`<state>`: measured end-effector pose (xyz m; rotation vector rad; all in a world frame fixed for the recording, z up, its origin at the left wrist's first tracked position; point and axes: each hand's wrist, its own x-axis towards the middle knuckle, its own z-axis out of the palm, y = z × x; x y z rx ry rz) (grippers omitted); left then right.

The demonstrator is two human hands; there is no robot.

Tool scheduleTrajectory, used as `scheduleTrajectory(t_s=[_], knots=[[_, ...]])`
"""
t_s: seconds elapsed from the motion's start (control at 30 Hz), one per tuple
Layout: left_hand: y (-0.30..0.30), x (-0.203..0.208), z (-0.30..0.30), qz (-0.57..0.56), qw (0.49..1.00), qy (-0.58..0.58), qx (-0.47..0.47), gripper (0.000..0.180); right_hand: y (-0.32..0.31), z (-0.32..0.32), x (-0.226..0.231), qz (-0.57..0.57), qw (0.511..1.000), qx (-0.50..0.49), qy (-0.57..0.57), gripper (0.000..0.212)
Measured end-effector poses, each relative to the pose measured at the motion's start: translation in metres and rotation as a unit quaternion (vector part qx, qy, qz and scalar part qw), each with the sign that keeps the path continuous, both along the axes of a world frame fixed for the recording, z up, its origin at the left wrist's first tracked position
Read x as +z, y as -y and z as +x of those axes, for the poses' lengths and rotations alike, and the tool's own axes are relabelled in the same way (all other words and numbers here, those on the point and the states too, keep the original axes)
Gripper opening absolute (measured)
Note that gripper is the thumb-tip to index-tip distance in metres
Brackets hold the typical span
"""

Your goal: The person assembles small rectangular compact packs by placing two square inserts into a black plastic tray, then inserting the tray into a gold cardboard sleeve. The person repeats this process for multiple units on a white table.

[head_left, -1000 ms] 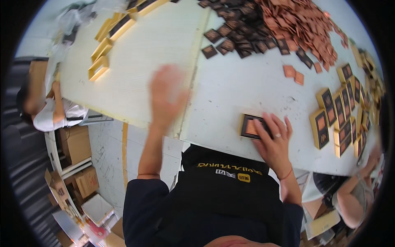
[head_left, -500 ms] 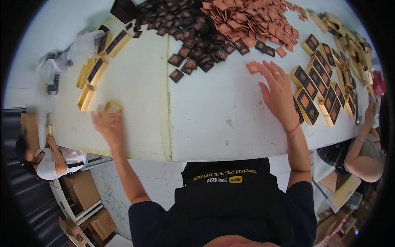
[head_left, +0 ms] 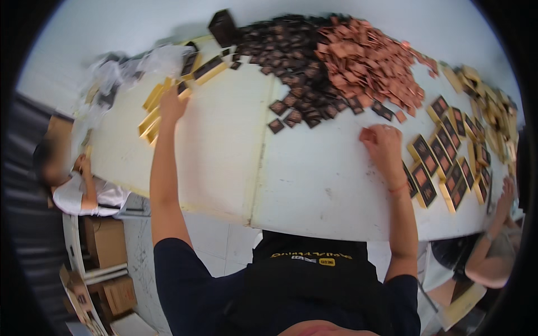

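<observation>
My left hand (head_left: 172, 105) is closed over a gold box (head_left: 185, 89) with dark squares in it, at the left of the table. The hand hides most of that box, and its fingertips are partly covered. Just below lie gold boxes (head_left: 148, 127) that look unfilled. In front of the copper heap, my right hand (head_left: 385, 147) pinches a flat copper-coloured square packet (head_left: 367, 136) between thumb and fingers. At the back are a heap of dark square packets (head_left: 297, 67) and a heap of copper square packets (head_left: 370, 61).
Filled gold boxes (head_left: 443, 151) stand in slanted rows at the right, with more gold boxes (head_left: 493, 106) behind. Clear plastic bags (head_left: 112, 75) and a black box (head_left: 223, 28) lie at the back left. People sit at both table ends: a white sleeve (head_left: 75, 193) left, a forearm (head_left: 493, 224) right.
My left hand has moved away from me to the box with dark squares, leaving a gold box by the others. My right hand has closed on the copper packet. The whole view has shifted.
</observation>
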<state>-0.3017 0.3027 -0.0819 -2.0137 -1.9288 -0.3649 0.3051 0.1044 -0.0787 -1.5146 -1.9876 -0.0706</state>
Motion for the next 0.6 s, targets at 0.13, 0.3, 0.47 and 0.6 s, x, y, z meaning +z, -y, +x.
scheduleTrajectory(t_s=[0.13, 0.3, 0.47, 0.6], knots=[[0.019, -0.031, 0.048, 0.049, 0.997, -0.051, -0.010, 0.048, 0.015, -0.014, 0.013, -0.056, 0.989, 0.063, -0.118, 0.010], [0.127, 0.004, 0.159, -0.004, 0.997, -0.022, -0.068, 0.055, 0.034, -0.015, 0.017, -0.239, 0.859, 0.118, -0.437, 0.016], [0.185, 0.036, 0.174, -0.074, 0.973, 0.153, -0.153, 0.073, 0.043, -0.030, 0.032, -0.328, 0.731, 0.167, -0.575, 0.017], [0.225, 0.002, 0.206, -0.194, 0.891, 0.356, -0.204, 0.076, 0.055, -0.044, 0.026, -0.084, 0.922, 0.188, -0.329, 0.024]])
